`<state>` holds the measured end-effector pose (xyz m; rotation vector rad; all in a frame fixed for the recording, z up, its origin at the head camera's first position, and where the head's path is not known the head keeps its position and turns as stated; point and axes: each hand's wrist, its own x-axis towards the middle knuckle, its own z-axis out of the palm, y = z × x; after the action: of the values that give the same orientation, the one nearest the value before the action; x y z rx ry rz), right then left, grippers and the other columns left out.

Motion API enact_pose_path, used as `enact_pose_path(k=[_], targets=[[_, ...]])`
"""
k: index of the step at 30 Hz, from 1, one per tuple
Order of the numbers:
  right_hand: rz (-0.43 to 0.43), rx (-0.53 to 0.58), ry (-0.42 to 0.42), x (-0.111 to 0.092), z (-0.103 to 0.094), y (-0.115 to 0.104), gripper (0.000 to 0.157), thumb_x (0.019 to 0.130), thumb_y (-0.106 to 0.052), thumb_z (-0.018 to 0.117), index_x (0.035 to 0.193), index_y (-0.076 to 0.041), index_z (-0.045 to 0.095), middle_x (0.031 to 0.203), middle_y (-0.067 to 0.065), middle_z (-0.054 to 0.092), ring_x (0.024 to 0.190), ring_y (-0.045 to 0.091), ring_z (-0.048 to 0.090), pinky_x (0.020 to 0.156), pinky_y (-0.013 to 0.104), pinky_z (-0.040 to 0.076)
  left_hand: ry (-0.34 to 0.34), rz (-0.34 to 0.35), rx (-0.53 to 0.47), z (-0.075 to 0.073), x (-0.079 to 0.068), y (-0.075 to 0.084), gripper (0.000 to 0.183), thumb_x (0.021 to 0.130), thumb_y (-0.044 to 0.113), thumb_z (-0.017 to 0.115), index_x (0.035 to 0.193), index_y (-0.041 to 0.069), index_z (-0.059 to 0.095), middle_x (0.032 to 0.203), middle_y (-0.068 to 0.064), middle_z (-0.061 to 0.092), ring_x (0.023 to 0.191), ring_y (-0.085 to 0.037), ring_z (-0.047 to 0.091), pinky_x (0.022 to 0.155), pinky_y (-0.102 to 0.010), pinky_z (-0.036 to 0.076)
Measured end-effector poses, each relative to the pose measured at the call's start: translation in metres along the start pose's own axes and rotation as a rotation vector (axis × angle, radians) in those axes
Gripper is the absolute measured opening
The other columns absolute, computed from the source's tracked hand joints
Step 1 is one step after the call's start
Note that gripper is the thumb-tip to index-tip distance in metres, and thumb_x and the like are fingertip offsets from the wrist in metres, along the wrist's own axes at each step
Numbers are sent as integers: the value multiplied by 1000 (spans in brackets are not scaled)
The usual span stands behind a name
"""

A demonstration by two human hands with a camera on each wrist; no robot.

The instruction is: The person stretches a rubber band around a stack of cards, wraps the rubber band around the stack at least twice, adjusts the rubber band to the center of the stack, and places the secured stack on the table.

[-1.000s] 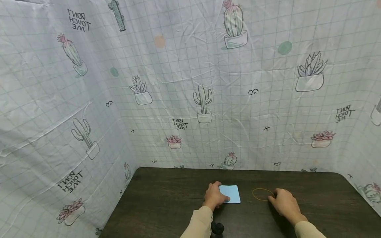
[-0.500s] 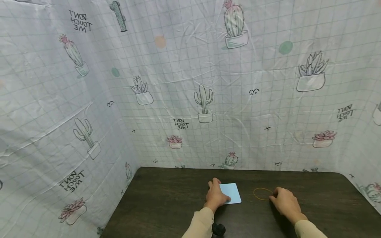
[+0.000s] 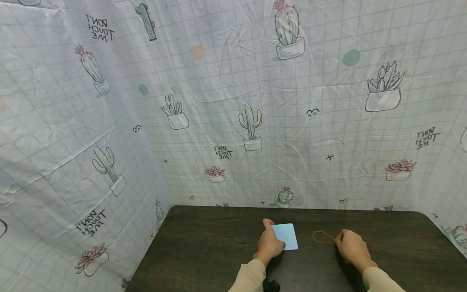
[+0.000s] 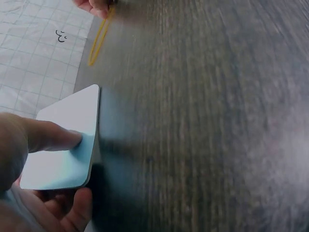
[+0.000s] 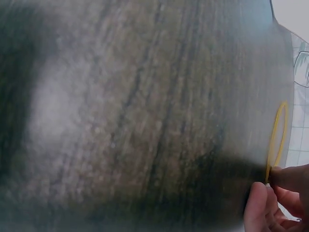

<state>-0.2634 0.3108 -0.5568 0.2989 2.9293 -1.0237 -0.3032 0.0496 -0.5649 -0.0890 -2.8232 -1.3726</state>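
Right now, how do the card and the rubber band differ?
The card is a solid pale-blue square with rounded corners; the rubber band is a thin yellow loop, open in the middle. The left hand grips the card, thumb on its face, while the right hand pinches the rubber band at one end. Both are in hand at the dark table.

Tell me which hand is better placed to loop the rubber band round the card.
The right hand, probably: it pinches one end of the yellow rubber band, whose free loop extends toward the light-blue card. The left hand is occupied gripping that card, so it suits steadying.
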Motion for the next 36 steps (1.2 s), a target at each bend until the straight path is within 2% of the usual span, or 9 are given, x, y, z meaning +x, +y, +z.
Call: enact_pose_path(k=[8,11,16,18,21,25,29,32,36], targets=[[-18,-23,6,0,-2,-1,17,97,-8,52,82,-3,57,75,9,55,52,18,57,48,34,52,-74,38,-39,-2,-4,0,65,76,-7,69,123,22,34,83,-6,57,64,-23,48,57,-37,39],[-39,-26,45,0,-2,-1,16,94,-13,55,80,-5,60,73,5,57,54,18,57,52,36,49,-90,64,-61,-1,-4,-2,63,77,-7,65,123,22,33,94,-8,57,66,-24,47,59,-37,39],[-44,92,100,-3,1,-7,23,93,-23,60,84,-4,69,74,1,62,64,19,55,57,37,45,-102,102,-116,-1,-6,-3,57,80,-7,59,125,19,34,110,-13,56,73,-25,49,66,-40,43],[-5,246,60,-4,1,-13,30,97,-25,57,86,0,70,74,1,64,66,18,57,59,34,49,-95,111,-137,-1,-6,-3,56,81,-7,58,126,17,34,113,-15,56,76,-26,50,70,-41,45],[63,550,-28,-8,2,-24,36,102,-23,51,98,8,68,81,3,69,72,15,65,67,33,57,-81,125,-195,-1,-5,-5,56,79,-10,56,126,11,34,106,-18,58,80,-25,51,75,-41,46],[131,954,-166,-12,1,-37,33,103,-19,49,115,10,61,98,7,74,87,15,71,83,34,58,-58,144,-315,-2,0,-10,52,76,-14,53,122,2,33,96,-17,56,83,-24,50,76,-38,44],[80,1269,-355,-14,-3,-44,23,105,-16,45,108,-2,64,106,8,74,97,17,72,92,33,55,-44,145,-398,-7,2,-12,47,75,-14,51,117,0,33,97,-13,52,84,-22,49,77,-35,43],[-21,1475,-532,-17,-9,-48,32,109,-16,35,99,-9,65,113,9,73,105,18,70,99,33,50,-54,146,-445,-12,2,-11,45,75,-14,51,114,-1,33,98,-13,50,86,-22,48,79,-34,41],[-149,1681,-683,-21,-16,-56,43,111,-15,27,98,-8,67,122,14,69,108,21,68,105,38,46,-93,112,-491,-21,0,-8,40,79,-11,52,113,-1,32,100,-15,47,90,-25,49,75,-33,42]])
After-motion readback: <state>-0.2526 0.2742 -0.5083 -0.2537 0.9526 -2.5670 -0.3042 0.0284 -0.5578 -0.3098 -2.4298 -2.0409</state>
